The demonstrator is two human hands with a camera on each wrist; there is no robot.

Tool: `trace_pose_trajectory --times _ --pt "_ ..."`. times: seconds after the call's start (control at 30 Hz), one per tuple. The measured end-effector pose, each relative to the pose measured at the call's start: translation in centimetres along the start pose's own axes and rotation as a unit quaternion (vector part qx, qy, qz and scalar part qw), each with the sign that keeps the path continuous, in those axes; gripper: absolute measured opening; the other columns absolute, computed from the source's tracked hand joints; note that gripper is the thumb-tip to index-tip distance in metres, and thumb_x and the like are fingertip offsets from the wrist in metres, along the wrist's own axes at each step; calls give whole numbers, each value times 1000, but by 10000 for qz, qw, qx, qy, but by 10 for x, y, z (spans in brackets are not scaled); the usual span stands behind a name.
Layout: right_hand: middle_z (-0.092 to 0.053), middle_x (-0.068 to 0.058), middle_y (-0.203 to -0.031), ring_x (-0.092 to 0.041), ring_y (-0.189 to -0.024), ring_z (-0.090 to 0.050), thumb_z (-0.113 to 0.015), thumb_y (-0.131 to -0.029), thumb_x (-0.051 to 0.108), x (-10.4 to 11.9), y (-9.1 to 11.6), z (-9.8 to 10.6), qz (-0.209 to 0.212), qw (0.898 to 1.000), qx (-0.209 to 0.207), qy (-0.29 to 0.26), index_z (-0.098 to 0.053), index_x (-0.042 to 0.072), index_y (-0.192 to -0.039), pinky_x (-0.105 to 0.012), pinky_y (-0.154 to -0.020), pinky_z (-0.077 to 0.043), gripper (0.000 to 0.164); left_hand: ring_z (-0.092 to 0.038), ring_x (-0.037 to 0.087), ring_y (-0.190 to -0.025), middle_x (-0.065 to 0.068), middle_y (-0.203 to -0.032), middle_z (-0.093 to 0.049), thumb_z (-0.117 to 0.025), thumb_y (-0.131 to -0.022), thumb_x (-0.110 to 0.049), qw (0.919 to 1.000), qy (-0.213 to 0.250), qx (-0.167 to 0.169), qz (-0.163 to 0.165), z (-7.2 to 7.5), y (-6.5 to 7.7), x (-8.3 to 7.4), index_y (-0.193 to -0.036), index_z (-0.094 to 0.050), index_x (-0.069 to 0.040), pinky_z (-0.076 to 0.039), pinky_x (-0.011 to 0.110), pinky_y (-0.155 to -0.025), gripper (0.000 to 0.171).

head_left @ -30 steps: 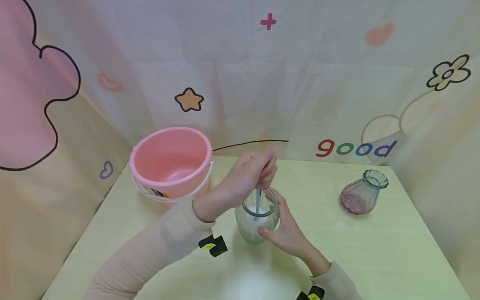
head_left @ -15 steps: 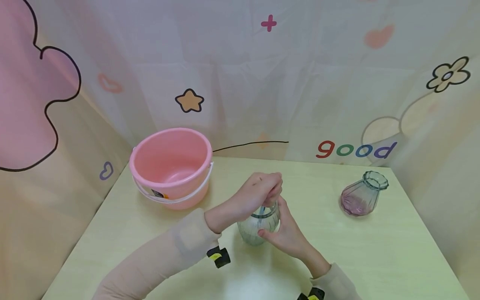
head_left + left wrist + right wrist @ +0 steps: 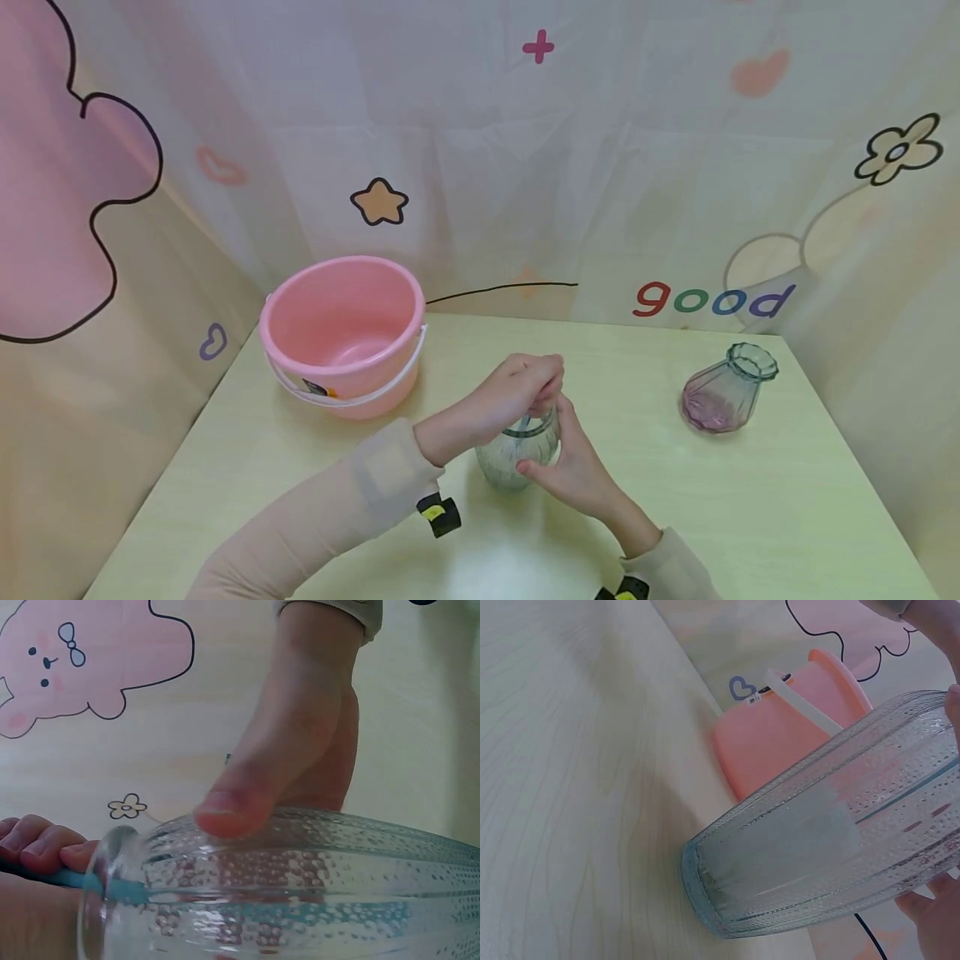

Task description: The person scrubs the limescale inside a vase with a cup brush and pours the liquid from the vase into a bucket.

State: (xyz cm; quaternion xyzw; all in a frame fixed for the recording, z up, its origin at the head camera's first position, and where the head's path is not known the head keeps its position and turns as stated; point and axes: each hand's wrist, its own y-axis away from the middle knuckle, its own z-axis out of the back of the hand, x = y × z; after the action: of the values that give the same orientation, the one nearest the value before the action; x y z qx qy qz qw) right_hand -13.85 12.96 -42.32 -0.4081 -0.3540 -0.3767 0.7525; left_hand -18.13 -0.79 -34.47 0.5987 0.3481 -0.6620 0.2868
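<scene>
My right hand (image 3: 573, 471) holds a clear ribbed glass vase (image 3: 501, 468) from its right side, thumb at the front. Above the vase's mouth, my left hand (image 3: 510, 392) grips the top of a blue handle (image 3: 524, 421) with curled fingers. The handle runs down inside the glass, as the left wrist view also shows, where the blue handle (image 3: 360, 913) appears through the beaded wall. In the right wrist view a whitish sponge-like head (image 3: 787, 840) fills the lower part of the vase, so the tool looks like a sponge bottle brush. My left hand hides part of the rim.
A pink bucket (image 3: 367, 408) with a white handle stands at the back left. To the right, a smaller faceted glass vase (image 3: 720, 400), purple below and bluish above, sits on the pale wooden table (image 3: 787, 517). A printed curtain (image 3: 480, 167) closes off the back and sides.
My left hand has moved down and slightly right, close over the vase's mouth, pushing the brush deeper. In the last half second it barely moves. The right hand keeps its hold.
</scene>
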Motion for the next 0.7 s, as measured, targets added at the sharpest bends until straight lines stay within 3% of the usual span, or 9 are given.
trace_pose_trajectory --times 0.13,0.37,0.7 --pt "-32 -19 -134 -30 -122 -30 -71 -71 4 0 0 0 -79 10000 -11 21 -18 4 -136 -60 -97 -24 84 -23 19 -51 3 -53 -24 -33 -93 -23 9999 31 53 -149 0 3 -10 -58 -28 -3 -26 27 -53 41" --pt "-31 -20 -136 -33 -123 -31 -72 -70 6 0 0 -1 -86 9999 -107 60 -16 5 -139 -59 -97 -26 88 -20 21 -51 6 -53 -20 -31 -92 -20 9969 273 120 -733 1 8 -42 -58 -26 -6 -25 27 -52 38" --pt "-33 -21 -134 -38 -119 -35 -72 -69 8 -1 -1 -2 5 9997 -212 -118 -16 5 -139 -60 -93 -30 90 -19 23 -50 7 -53 -20 -31 -92 -17 9945 350 174 -967 4 9 -73 -58 -25 -6 -21 28 -50 36"
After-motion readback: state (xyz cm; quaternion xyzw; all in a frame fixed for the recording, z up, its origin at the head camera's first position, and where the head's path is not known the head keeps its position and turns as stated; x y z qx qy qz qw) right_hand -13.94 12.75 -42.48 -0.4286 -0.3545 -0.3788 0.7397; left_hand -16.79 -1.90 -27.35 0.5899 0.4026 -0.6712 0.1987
